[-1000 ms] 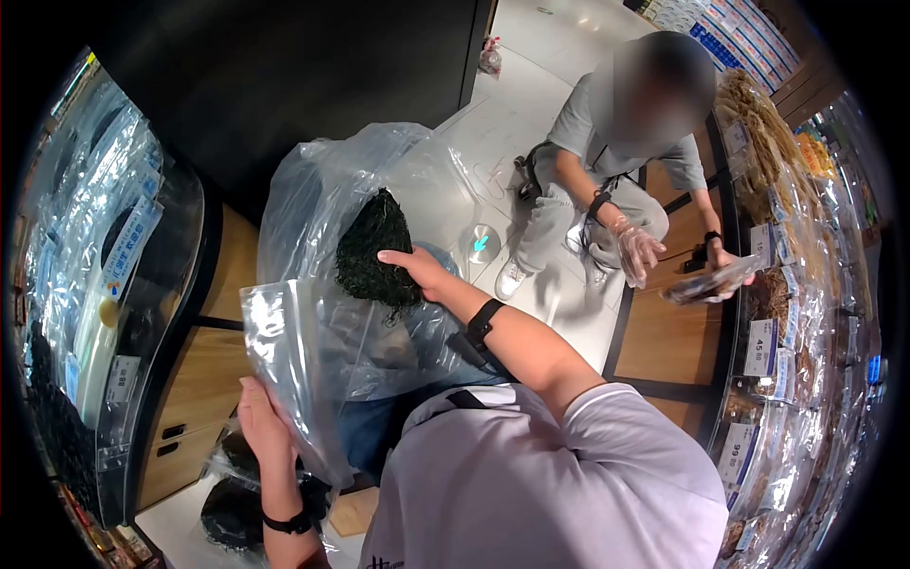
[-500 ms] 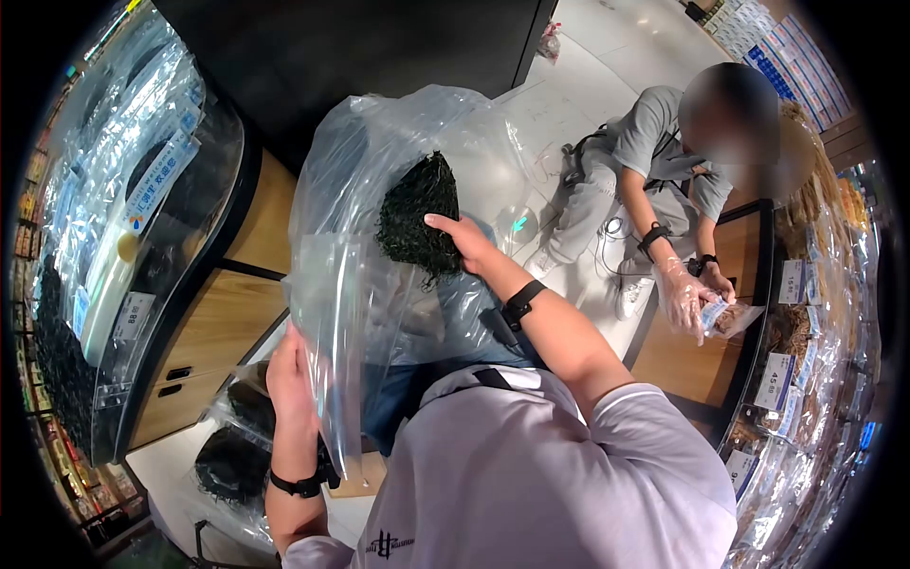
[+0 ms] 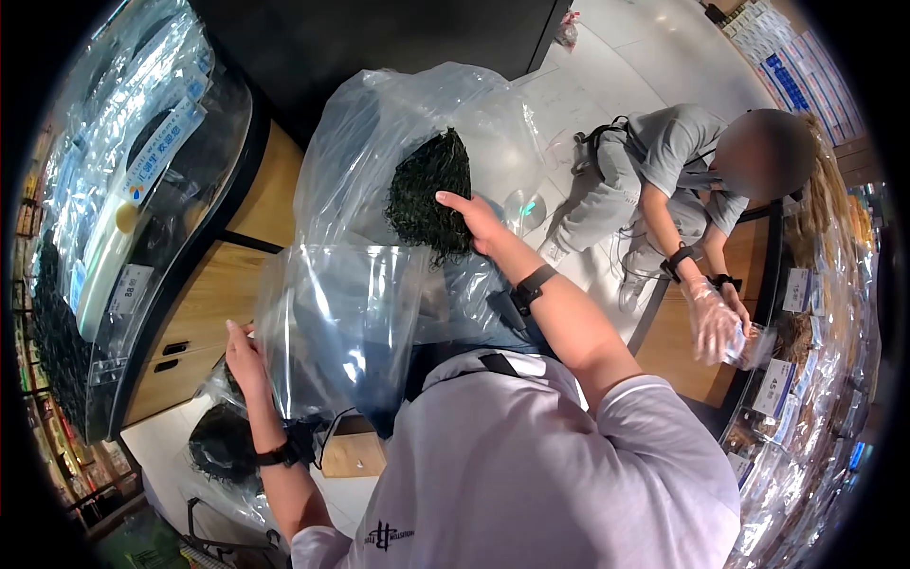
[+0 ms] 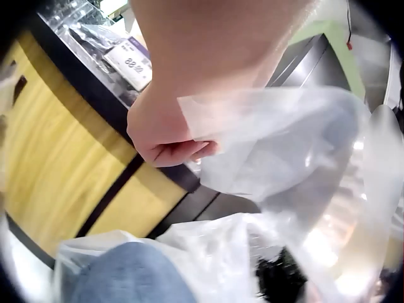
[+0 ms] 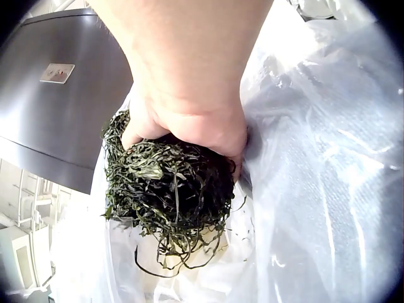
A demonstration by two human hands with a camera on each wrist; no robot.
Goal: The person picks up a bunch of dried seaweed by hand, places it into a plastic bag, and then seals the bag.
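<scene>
A clump of dark green dried strands (image 3: 432, 194) is gripped by the right hand (image 3: 471, 220), thumb on top, above a large clear plastic bag (image 3: 351, 123). In the right wrist view the strands (image 5: 173, 189) hang loose below the hand (image 5: 189, 126). The left hand (image 3: 248, 360) pinches the edge of a smaller, flat clear bag (image 3: 346, 313), held out in front of the large one. The left wrist view shows the curled fingers of this hand (image 4: 173, 136) at the edge of the clear bag (image 4: 271, 145).
A display counter with wooden doors (image 3: 204, 322) stands at left, bagged goods (image 3: 142, 123) on it. A bag of dark strands (image 3: 223, 441) lies on the floor at lower left. A crouching person in grey (image 3: 682, 152) handles a small packet beside the right-hand shelves (image 3: 815, 379).
The flat bag has swung from narrow and edge-on to broad, facing the camera. The view has shifted, with both hands still holding their things. The other person's hands have come together at the packet.
</scene>
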